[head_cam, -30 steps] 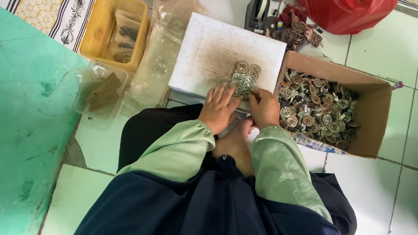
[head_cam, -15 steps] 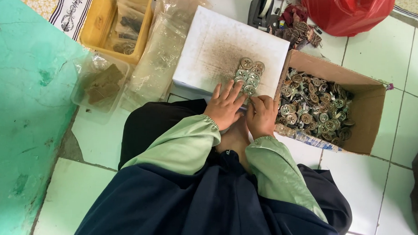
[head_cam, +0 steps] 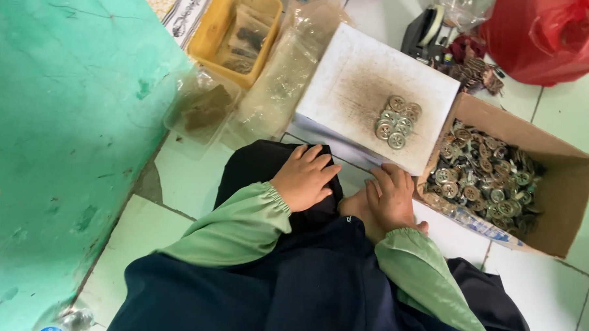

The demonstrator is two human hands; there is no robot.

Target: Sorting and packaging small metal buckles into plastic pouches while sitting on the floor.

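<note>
Upper left: yellow tray (head_cam: pixel 216 27) holding small packets. Beside it, clear plastic bags (head_cam: pixel 281 80). Upper right: red plastic bag (head_cam: pixel 547 37). Left: green surface (head_cam: pixel 54 144).

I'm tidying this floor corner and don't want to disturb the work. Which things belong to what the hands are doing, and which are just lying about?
In use:
- small pile of round metal pieces
- white block under it
- cardboard box of the same pieces
- left hand, right hand, both empty

Lying about:
- yellow tray
- clear plastic bags
- red bag

Silver-grey round metal pieces (head_cam: pixel 398 121) lie on a white, brown-smudged board (head_cam: pixel 349 89). The sleeves (head_cam: pixel 240 225) are pale green; at upper right sits a red bag (head_cam: pixel 550 34).
</note>
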